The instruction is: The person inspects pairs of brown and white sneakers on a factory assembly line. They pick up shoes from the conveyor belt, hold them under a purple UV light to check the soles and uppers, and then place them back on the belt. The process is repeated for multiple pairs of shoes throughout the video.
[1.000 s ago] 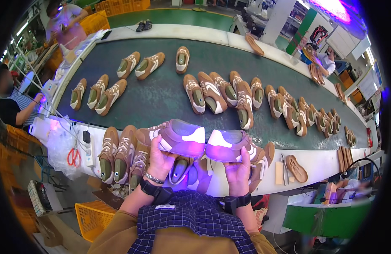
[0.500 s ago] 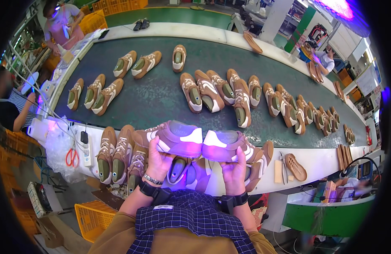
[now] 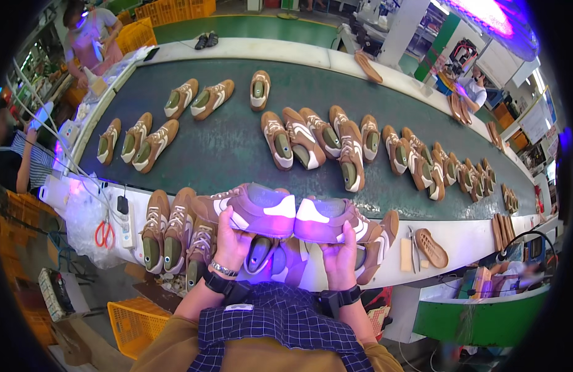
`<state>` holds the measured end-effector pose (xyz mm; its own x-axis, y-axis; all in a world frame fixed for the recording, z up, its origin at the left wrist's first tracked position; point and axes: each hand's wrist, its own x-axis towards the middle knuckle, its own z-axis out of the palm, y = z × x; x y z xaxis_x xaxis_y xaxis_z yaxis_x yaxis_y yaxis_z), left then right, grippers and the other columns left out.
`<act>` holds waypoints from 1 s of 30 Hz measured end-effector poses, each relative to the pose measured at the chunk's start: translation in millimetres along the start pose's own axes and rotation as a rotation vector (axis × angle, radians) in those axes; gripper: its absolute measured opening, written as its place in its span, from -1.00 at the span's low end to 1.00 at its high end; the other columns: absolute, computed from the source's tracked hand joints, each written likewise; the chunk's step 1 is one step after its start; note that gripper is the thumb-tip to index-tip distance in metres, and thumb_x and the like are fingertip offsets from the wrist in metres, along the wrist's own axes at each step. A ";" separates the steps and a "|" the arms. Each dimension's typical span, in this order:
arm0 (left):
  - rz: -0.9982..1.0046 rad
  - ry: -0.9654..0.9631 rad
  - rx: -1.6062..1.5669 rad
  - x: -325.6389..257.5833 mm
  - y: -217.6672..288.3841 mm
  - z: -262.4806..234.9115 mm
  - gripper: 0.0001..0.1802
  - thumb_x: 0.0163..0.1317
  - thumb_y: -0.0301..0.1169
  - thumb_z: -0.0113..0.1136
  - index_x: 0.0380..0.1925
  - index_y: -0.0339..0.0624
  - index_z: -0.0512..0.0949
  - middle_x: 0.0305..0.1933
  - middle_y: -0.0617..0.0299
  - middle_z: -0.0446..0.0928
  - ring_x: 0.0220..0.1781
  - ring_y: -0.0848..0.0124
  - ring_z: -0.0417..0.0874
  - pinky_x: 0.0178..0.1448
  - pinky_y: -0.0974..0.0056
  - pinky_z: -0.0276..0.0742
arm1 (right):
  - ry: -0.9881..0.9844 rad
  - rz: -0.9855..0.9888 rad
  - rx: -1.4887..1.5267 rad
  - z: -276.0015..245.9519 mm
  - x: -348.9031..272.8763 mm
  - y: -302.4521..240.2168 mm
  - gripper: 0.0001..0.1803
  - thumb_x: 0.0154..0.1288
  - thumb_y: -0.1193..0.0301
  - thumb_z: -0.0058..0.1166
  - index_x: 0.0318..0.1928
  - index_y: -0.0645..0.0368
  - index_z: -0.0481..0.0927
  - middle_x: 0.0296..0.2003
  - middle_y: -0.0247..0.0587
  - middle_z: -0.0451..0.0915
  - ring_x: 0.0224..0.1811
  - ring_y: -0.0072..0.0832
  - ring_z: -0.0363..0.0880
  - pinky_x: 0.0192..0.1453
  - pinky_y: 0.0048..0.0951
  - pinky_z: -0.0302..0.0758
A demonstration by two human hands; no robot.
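My left hand (image 3: 232,243) is closed round one brown sneaker (image 3: 244,209) with a white heel patch, thumb on its side. A matching sneaker (image 3: 331,218) is in my right hand (image 3: 340,255), gripped from below with the thumb up its side. The two are held level, heels facing each other with a narrow gap, toes pointing outward. Purple light falls on their heels. Below and behind them, more brown sneakers (image 3: 260,253) stand on the white ledge, partly hidden by my hands. Several sneakers (image 3: 154,230) stand to the left of my left hand.
Beyond the ledge, a dark green belt (image 3: 206,146) carries many brown sneakers. Red scissors (image 3: 105,233) and a power strip (image 3: 129,230) lie left; a loose sole (image 3: 431,248) and tweezers (image 3: 415,249) lie right. A yellow crate (image 3: 137,325) stands below. Other people work at the far left and right.
The whole scene sits slightly lower in the picture. Both sneakers stay in my hands in nearly the same pose, heels still facing each other.
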<state>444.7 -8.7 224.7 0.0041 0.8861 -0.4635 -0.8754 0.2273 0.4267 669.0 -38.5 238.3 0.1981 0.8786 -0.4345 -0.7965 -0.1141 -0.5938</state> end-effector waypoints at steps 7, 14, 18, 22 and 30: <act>0.114 0.008 0.066 -11.3 7.6 14.2 -0.61 0.21 -0.16 0.02 -0.05 -0.16 0.41 -0.09 0.20 0.53 -0.06 0.32 0.55 0.06 0.18 0.47 | -0.038 -0.009 -0.117 4.3 -3.0 -10.3 -0.51 0.28 0.15 -0.05 0.14 0.13 0.32 0.04 -0.22 0.45 0.05 -0.37 0.46 0.05 -0.25 0.50; 0.138 -0.008 0.091 -14.1 8.9 7.0 -0.61 0.20 -0.17 0.03 -0.05 -0.16 0.41 -0.09 0.22 0.53 -0.06 0.34 0.55 0.07 0.20 0.47 | -0.071 -0.015 -0.154 10.9 -4.5 -15.0 -0.51 0.28 0.16 -0.05 0.13 0.16 0.32 0.01 -0.19 0.47 0.03 -0.35 0.49 0.03 -0.28 0.51; 0.129 -0.001 0.074 -14.4 7.0 6.2 -0.58 0.18 -0.17 0.04 -0.02 -0.16 0.40 -0.05 0.22 0.51 -0.01 0.32 0.53 0.11 0.19 0.43 | -0.033 0.027 -0.149 2.1 -0.5 -14.6 -0.54 0.28 0.19 -0.06 0.11 0.16 0.34 0.00 -0.20 0.48 0.02 -0.33 0.49 0.03 -0.24 0.50; -0.015 -0.072 -0.019 -16.1 3.7 4.3 -0.49 0.14 -0.12 0.04 0.03 -0.17 0.39 0.00 0.16 0.49 0.04 0.27 0.50 0.20 0.15 0.36 | -0.056 0.071 0.005 -13.0 2.1 -16.1 -0.52 0.27 0.16 -0.12 0.11 0.18 0.36 -0.03 -0.16 0.50 0.01 -0.26 0.49 0.04 -0.18 0.49; -0.212 -0.054 0.066 -20.6 19.1 -28.6 -0.47 0.24 -0.05 -0.11 0.04 -0.22 0.39 0.01 0.11 0.49 0.02 0.28 0.51 0.17 0.21 0.39 | 0.230 -0.060 -0.933 -143.3 1.3 -48.1 -0.69 0.18 0.33 -0.05 -0.13 0.27 0.45 -0.31 -0.19 0.52 -0.37 -0.43 0.52 -0.25 -0.42 0.51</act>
<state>414.1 -34.2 220.2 0.2121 0.8354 -0.5070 -0.8184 0.4354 0.3750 789.5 -98.3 169.3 0.4096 0.7941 -0.4490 -0.0255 -0.4821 -0.8758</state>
